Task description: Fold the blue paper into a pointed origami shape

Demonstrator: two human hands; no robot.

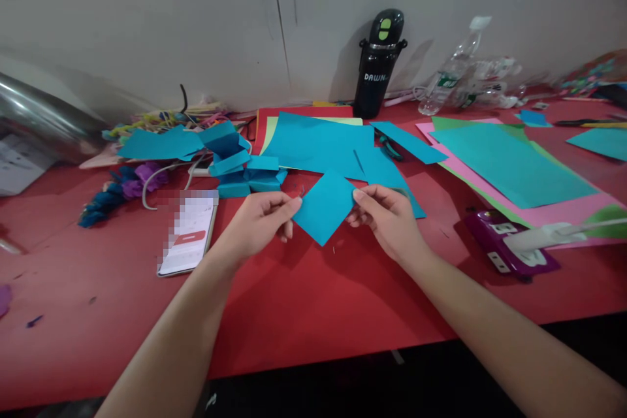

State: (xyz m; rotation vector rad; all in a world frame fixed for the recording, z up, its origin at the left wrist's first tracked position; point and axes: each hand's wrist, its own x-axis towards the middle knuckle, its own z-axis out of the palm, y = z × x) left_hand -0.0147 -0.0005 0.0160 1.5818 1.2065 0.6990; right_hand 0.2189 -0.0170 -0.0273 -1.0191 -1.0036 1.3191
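A small blue paper square [324, 208] is held up between both hands, turned so that one corner points down. My left hand [267, 219] pinches its left corner between thumb and fingers. At the right corner, my right hand [385, 212] grips the paper the same way. Just behind the hands lie a large blue sheet [318, 144] and a blue strip [409, 142]. Several folded blue paper pieces [232, 166] are heaped to the left, behind my left hand.
A phone [189, 235] lies left of my left forearm. A purple power strip [514, 245] with a white plug sits at right, near stacked coloured sheets [514, 163]. A black bottle [377, 72] and a clear plastic bottle [448, 75] stand by the wall.
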